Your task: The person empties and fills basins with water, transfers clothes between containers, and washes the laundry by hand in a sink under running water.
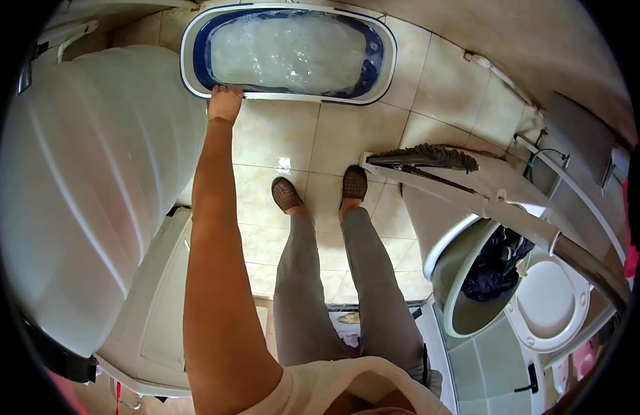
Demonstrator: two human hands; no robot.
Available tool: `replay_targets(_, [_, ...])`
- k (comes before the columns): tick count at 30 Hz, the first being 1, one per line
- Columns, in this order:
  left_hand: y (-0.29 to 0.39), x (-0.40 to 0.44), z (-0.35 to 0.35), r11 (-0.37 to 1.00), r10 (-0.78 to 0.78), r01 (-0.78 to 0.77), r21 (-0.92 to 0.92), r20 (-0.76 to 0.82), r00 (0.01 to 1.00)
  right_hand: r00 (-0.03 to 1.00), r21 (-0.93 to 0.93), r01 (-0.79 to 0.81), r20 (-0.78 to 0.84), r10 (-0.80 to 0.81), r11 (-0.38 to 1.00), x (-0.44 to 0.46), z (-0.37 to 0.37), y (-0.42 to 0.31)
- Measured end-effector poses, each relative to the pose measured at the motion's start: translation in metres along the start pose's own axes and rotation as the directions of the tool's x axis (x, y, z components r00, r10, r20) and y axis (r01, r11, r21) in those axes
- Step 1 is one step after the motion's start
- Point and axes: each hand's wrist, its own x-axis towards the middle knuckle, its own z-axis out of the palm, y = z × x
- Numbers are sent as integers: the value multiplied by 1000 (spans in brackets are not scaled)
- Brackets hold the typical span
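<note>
My left hand [225, 103] reaches forward with its fingers curled over the near rim of an oblong tub. This white and dark blue tub [285, 96] stands on the floor, holding cloudy, bubbly water [292, 52]. My right hand does not show. On the right is a mop [424, 157] with a shaggy dark grey pad; its pale frame and metal handle run down towards the lower right edge. Whatever supports the handle's end is hidden.
A large translucent white container [92, 166] bulges along the left, beside a white cabinet [164, 297]. To the right, a toilet seat lid [549, 297] is near a bucket [451, 290] with dark cloth in it. My feet in brown clogs [285, 194] stand on beige tiles [347, 135].
</note>
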Motion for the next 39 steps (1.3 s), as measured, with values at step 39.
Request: replay_targets(39, [84,-75,-202,672,-222,437,-598,400,889,807,-398,486,547,-224,778,-111,46,8])
